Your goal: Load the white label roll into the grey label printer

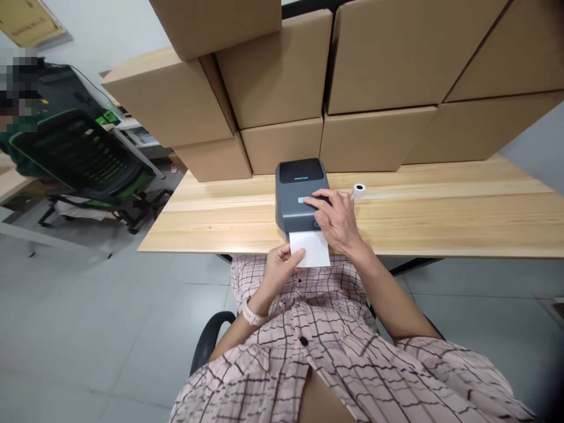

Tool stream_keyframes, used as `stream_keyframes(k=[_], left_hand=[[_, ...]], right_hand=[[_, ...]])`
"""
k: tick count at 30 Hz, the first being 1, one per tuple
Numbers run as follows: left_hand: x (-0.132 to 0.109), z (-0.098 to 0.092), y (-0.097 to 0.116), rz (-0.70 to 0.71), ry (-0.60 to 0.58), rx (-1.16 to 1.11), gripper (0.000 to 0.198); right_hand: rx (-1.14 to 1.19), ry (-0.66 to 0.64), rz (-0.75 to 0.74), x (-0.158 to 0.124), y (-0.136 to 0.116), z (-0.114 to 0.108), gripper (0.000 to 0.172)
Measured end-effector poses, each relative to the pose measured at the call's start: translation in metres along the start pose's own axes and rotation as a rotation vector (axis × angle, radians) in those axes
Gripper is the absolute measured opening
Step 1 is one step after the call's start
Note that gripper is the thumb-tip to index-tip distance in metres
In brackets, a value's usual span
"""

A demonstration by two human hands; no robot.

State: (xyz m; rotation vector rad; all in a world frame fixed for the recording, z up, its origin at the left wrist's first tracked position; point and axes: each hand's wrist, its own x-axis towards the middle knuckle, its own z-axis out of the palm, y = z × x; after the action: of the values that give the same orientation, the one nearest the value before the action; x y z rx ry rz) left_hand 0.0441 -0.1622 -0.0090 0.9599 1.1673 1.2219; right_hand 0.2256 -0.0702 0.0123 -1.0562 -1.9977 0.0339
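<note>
A dark grey label printer (302, 212) sits near the front edge of the wooden table, with a blank white label (314, 249) sticking out of its front. My left hand (282, 261) is closed on the label's left edge, thumb on top. My right hand (337, 220) lies over the printer's right side, its fingers apart and holding nothing. One outstretched fingertip is at the light blue strip (303, 200) on the printer's top; whether it presses down I cannot tell. Just behind that hand stands a small white paper roll (358, 191), partly hidden by the fingers.
Stacked cardboard boxes (282, 76) line the back of the wooden table (440, 211). To the left, across the grey floor, are a black mesh office chair (83, 153) and a person at another desk. My own chair's armrest (211, 338) is beside my left arm.
</note>
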Motion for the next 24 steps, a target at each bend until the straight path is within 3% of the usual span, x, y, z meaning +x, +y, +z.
stream_keyframes(k=[4, 9, 12, 17, 21, 24], left_hand=[[0.004, -0.017, 0.011, 0.238, 0.184, 0.075, 0.041], [0.024, -0.039, 0.025, 0.418, 0.347, 0.193, 0.035], [0.037, -0.04, 0.026, 0.475, 0.301, 0.286, 0.033], [0.044, -0.033, 0.021, 0.448, 0.119, 0.286, 0.057], [0.035, -0.031, 0.014, 0.389, 0.022, 0.331, 0.072], [0.028, -0.029, 0.006, 0.38, -0.004, 0.363, 0.075]], right_hand=[[-0.162, -0.114, -0.089, 0.017, -0.005, -0.015, 0.043], [-0.083, -0.234, -0.121, 0.039, 0.004, -0.018, 0.038], [-0.003, -0.216, -0.07, 0.037, 0.005, -0.014, 0.034], [0.106, -0.099, 0.024, 0.008, -0.002, -0.012, 0.04], [0.319, 0.036, 0.283, -0.023, -0.005, -0.015, 0.054], [0.494, 0.06, 0.45, -0.042, -0.004, -0.012, 0.055]])
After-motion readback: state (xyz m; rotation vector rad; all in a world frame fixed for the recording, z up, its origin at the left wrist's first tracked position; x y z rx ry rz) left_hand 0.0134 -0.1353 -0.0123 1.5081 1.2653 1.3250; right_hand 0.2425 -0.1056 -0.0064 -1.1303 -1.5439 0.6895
